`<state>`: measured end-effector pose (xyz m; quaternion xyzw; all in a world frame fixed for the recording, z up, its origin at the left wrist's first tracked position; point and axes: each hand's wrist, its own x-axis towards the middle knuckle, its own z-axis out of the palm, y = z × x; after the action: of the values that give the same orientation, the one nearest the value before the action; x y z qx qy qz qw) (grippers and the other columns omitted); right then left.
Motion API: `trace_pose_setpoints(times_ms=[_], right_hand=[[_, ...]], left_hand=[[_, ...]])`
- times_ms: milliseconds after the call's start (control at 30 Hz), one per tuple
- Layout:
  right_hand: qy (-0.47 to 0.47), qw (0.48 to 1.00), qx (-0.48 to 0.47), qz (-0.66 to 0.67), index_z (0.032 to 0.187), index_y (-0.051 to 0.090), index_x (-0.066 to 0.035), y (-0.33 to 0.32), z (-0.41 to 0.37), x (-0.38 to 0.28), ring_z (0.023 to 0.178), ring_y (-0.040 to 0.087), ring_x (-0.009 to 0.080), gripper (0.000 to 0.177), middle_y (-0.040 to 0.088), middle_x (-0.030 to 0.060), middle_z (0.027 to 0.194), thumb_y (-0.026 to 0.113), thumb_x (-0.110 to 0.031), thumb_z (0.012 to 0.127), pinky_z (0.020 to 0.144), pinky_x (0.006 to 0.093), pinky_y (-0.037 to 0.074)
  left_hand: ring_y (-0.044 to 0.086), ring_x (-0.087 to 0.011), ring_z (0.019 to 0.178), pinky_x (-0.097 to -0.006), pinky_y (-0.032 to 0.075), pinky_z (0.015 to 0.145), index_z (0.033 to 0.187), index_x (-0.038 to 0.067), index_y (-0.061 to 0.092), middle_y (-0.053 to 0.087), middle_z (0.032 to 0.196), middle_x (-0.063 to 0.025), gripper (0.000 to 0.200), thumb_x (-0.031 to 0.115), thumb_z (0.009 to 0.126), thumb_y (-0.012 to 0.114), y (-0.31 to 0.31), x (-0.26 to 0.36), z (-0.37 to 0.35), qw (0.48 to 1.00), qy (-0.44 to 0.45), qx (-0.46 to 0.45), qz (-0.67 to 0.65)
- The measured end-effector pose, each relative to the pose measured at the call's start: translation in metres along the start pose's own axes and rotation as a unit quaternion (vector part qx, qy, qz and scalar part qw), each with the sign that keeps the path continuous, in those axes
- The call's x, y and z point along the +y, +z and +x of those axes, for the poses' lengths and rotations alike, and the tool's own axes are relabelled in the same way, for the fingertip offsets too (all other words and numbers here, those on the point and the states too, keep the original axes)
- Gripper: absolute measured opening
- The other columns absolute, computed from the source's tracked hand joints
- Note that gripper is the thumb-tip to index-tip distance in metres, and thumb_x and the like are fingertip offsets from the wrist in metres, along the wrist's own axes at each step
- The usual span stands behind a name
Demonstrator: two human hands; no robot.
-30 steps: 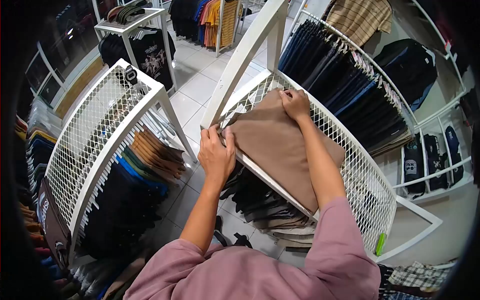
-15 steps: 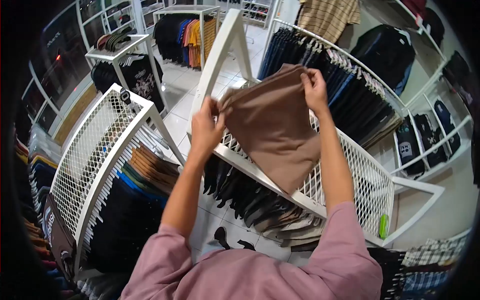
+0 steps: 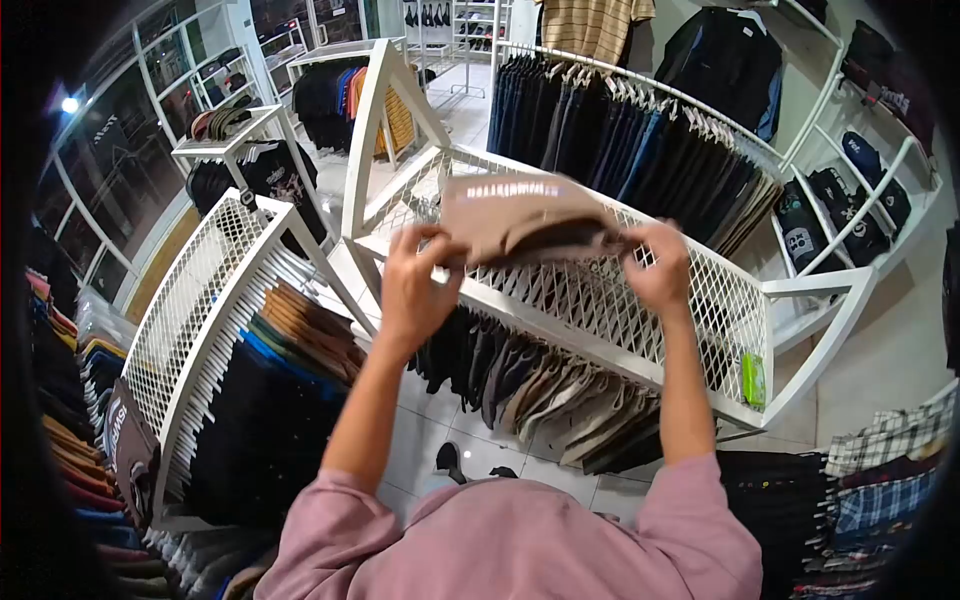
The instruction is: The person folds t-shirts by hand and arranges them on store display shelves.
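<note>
Between my two hands a brown garment (image 3: 525, 215) with a line of pale lettering is stretched out sideways, its lower part swung up and blurred. My left hand (image 3: 420, 285) pinches its near left corner. At the right end, the fingers of my right hand (image 3: 657, 265) are closed on the edge of the cloth. The garment is held above a white mesh-topped rack (image 3: 620, 310), and a dark fold opens along its near side. Trousers (image 3: 540, 385) in black, grey and beige hang below that mesh.
Left stands another white mesh rack (image 3: 185, 300) with black and brown clothes on hangers. A green packet (image 3: 752, 380) lies at the mesh's right end. Behind, jeans (image 3: 610, 135) hang from a curved rail. Plaid shirts (image 3: 880, 500) are at lower right.
The brown garment has gone from hanging down over the mesh to being flipped up, showing its lettering. Both hands have come lower, and the view has shifted.
</note>
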<state>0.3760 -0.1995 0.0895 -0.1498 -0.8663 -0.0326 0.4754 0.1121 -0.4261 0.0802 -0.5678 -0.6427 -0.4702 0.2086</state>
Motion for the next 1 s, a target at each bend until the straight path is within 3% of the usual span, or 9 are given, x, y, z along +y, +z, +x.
trace_pose_setpoints(times_ms=[167, 300, 500, 600, 667, 767, 833, 933, 1000], right_hand=[[0.036, 0.994, -0.098, -0.011, 0.098, 0.076, -0.015, 0.040, -0.127, -0.012, 0.090, 0.065, 0.0186, 0.025, 0.073, 0.0003, 0.097, 0.071, -0.004, 0.077, 0.084, 0.0355, 0.053], [0.069, 0.996, -0.048, -0.002, 0.095, 0.074, -0.011, 0.017, -0.126, -0.041, 0.092, 0.063, 0.0227, 0.024, 0.070, 0.0010, 0.100, 0.072, -0.002, 0.073, 0.084, 0.0368, 0.049], [0.082, 0.997, -0.006, 0.015, 0.096, 0.074, -0.008, 0.013, -0.155, -0.076, 0.087, 0.062, 0.0265, 0.019, 0.067, 0.0065, 0.094, 0.070, -0.008, 0.077, 0.078, 0.0374, 0.050], [0.274, 0.949, 0.026, 0.156, 0.095, 0.072, -0.005, 0.007, -0.181, -0.111, 0.077, 0.061, 0.0244, 0.020, 0.061, 0.0119, 0.090, 0.073, -0.019, 0.082, 0.065, 0.0347, 0.049], [0.444, 0.841, -0.002, 0.311, 0.115, 0.065, -0.001, 0.012, -0.197, -0.117, 0.084, 0.060, 0.0198, 0.029, 0.063, 0.0085, 0.101, 0.062, -0.024, 0.096, 0.075, 0.0321, 0.049], [0.567, 0.528, 0.015, 0.632, 0.141, 0.051, -0.005, 0.047, -0.221, -0.102, 0.121, 0.058, 0.0204, 0.053, 0.061, 0.0069, 0.134, 0.054, -0.042, 0.103, 0.098, 0.0406, 0.048], [0.580, 0.445, -0.027, 0.682, 0.143, 0.050, -0.003, 0.036, -0.194, -0.109, 0.125, 0.057, 0.0208, 0.056, 0.060, 0.0091, 0.137, 0.054, -0.041, 0.102, 0.102, 0.0399, 0.048], [0.485, 0.572, -0.131, 0.648, 0.142, 0.051, -0.001, 0.040, -0.180, -0.109, 0.125, 0.058, 0.0222, 0.056, 0.061, 0.0113, 0.136, 0.056, -0.039, 0.101, 0.105, 0.0389, 0.048], [0.498, 0.517, -0.160, 0.677, 0.141, 0.052, 0.000, 0.044, -0.177, -0.099, 0.124, 0.059, 0.0224, 0.054, 0.061, 0.0117, 0.135, 0.057, -0.036, 0.101, 0.105, 0.0382, 0.048]], left_hand=[[0.058, -0.0245, 0.122, -0.0339, 0.047, 0.100, 0.099, 0.004, 0.074, 0.054, 0.136, -0.0157, 0.026, -0.007, 0.077, 0.065, 0.062, -0.017, -0.135, 0.926, -0.301, 0.002, -0.229], [0.063, -0.0226, 0.116, -0.0348, 0.054, 0.096, 0.129, 0.006, 0.057, 0.062, 0.125, -0.0111, 0.037, 0.013, 0.094, 0.064, 0.060, -0.016, -0.147, 0.592, -0.465, 0.088, -0.653], [0.068, -0.0157, 0.100, -0.0333, 0.056, 0.088, 0.118, 0.003, 0.062, 0.068, 0.111, -0.0065, 0.026, 0.017, 0.097, 0.069, 0.061, -0.028, -0.142, 0.621, -0.549, -0.031, -0.559], [0.069, -0.0145, 0.098, -0.0310, 0.058, 0.085, 0.122, 0.000, 0.062, 0.070, 0.111, -0.0069, 0.029, 0.013, 0.097, 0.068, 0.035, -0.013, -0.139, 0.614, -0.546, -0.044, -0.568], [0.071, -0.0131, 0.092, -0.0269, 0.059, 0.079, 0.128, 0.000, 0.059, 0.070, 0.114, -0.0077, 0.033, 0.011, 0.098, 0.067, 0.022, -0.014, -0.148, 0.607, -0.559, -0.058, -0.562], [0.071, -0.0125, 0.090, -0.0252, 0.059, 0.077, 0.131, 0.000, 0.057, 0.069, 0.115, -0.0083, 0.036, 0.010, 0.098, 0.066, -0.002, -0.007, -0.153, 0.618, -0.557, -0.082, -0.550], [0.070, -0.0134, 0.097, -0.0259, 0.058, 0.083, 0.136, -0.001, 0.053, 0.068, 0.120, -0.0096, 0.047, 0.008, 0.093, 0.069, -0.017, -0.012, -0.164, 0.626, -0.558, -0.098, -0.536], [0.062, -0.0226, 0.122, -0.0383, 0.051, 0.104, 0.145, -0.001, 0.047, 0.063, 0.133, -0.0131, 0.071, 0.011, 0.079, 0.072, -0.038, -0.022, -0.191, 0.643, -0.493, -0.128, -0.572], [0.062, -0.0225, 0.121, -0.0370, 0.051, 0.102, 0.144, -0.001, 0.049, 0.062, 0.134, -0.0126, 0.067, 0.010, 0.082, 0.070, -0.040, -0.031, -0.197, 0.585, -0.520, -0.081, -0.617]])
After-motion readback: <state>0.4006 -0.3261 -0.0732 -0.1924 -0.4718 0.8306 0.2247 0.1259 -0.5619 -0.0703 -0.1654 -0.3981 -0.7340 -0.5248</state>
